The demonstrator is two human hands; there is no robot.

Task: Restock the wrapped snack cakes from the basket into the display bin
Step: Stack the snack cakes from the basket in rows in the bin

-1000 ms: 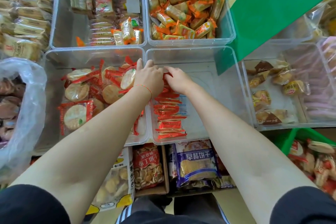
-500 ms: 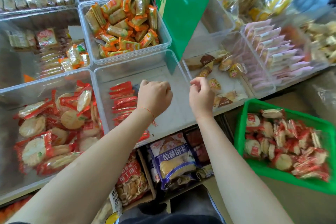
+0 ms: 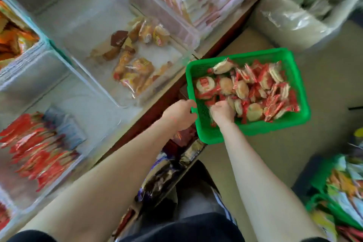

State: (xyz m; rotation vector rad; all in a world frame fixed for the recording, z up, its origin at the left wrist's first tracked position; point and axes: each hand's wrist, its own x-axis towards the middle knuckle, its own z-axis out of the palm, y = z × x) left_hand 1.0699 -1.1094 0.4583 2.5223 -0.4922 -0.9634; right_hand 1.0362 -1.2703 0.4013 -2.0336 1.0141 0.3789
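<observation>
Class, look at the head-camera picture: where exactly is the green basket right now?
The green basket sits right of centre on the floor beside the shelf edge, the left hand at its near-left corner, the right hand inside.

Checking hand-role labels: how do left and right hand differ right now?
Left hand sits at the near-left rim of the green basket, outside it, fingers curled at the edge; whether it grips the rim is blurred. Right hand is inside the basket, down among the wrapped snack cakes, fingers closed as if on one, contact unclear. Left wrist shows a thin red string; the right shows none. Both are bare, reaching from below.
</observation>
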